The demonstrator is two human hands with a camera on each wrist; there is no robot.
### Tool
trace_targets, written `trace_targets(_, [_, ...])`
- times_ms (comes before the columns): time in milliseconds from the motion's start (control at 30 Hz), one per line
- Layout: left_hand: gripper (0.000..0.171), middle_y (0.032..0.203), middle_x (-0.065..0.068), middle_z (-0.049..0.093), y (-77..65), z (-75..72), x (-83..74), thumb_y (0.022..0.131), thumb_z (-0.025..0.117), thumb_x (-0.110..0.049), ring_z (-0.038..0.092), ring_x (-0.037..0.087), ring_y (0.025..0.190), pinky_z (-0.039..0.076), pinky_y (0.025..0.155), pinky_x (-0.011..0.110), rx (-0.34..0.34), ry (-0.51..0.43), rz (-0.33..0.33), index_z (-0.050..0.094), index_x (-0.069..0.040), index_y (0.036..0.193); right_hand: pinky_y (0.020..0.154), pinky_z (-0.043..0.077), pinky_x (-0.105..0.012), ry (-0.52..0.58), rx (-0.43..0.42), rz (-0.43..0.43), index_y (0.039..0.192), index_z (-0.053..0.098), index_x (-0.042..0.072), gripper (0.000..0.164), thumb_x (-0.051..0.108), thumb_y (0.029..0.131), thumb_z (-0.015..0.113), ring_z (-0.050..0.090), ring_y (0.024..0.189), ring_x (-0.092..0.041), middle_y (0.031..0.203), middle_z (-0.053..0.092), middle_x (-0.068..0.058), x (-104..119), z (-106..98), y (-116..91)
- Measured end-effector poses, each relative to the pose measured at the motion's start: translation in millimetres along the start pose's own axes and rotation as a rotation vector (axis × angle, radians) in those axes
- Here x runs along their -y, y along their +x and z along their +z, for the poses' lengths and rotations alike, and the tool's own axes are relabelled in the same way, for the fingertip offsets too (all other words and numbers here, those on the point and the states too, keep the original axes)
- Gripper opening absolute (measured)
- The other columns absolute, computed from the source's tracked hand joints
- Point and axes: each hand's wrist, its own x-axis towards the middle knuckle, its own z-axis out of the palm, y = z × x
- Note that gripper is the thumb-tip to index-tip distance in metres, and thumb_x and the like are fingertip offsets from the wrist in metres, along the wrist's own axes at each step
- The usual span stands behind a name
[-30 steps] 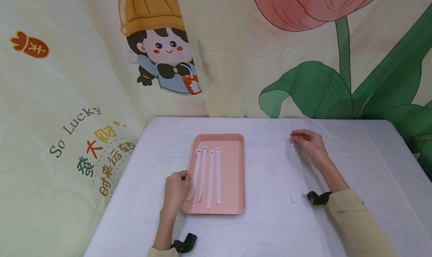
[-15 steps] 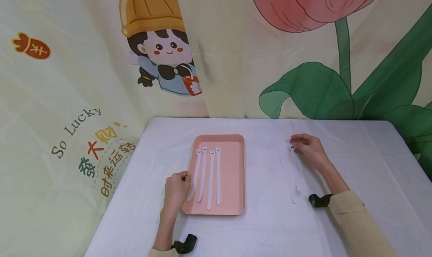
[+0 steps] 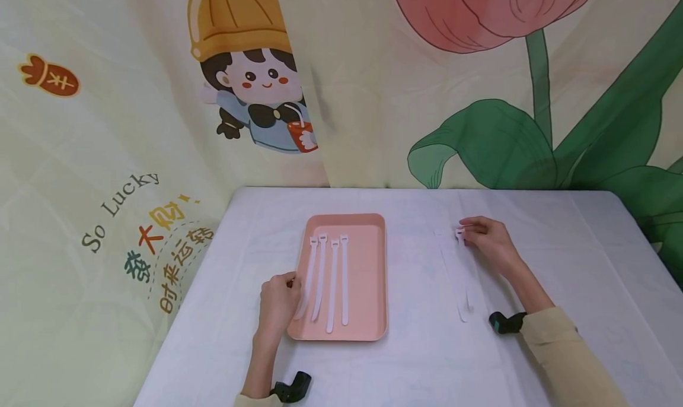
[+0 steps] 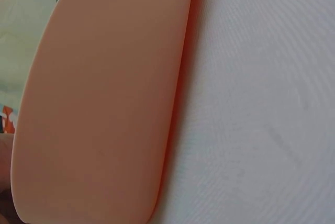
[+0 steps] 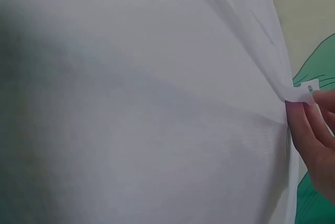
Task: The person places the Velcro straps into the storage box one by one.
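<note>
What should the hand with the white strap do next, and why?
Maybe the right hand should carry its white strap to the pink tray and lay it beside the four similar straps, because those lie there in a row and the left hand is at the tray's edge.

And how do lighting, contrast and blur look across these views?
Head: soft light, but the strap in the right hand barely stands out against white cloth; left wrist: tray side shaded, reddish along its edge; right wrist: dim, dark and blurry at left.

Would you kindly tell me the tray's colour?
The tray is pink, seen best in the head view.
</note>
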Motion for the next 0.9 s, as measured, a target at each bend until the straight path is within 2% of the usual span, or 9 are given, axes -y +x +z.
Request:
trace_targets(433, [0.024,0.083,0.02,0.074,1.2,1.8,-0.2,0.098,0.061,-0.002,0.059,0.016,0.061,0.048,0.053,0.028,-0.003,0.006,-0.003,0.075,0.01,0.112,0.077,0.056,-0.017,-0.047,-0.055,-0.009,0.132,0.063,-0.001,0.031,0.009,0.103,0.06,0.067,0.096,-0.025,0.121,0.067,-0.023,2.0,2.8,-3.0])
trace_targets(900, [0.024,0.079,0.018,0.072,0.6,1.7,0.4,0.098,0.059,-0.002,0.056,0.015,0.057,0.046,0.05,0.026,0.002,-0.002,0.0,0.074,0.011,0.111,0.078,0.058,-0.022,-0.027,-0.039,-0.026,0.131,0.063,-0.003,0.032,0.012,0.103,0.061,0.069,0.09,-0.018,0.124,0.067,-0.026,3.1,2.2,-5.9])
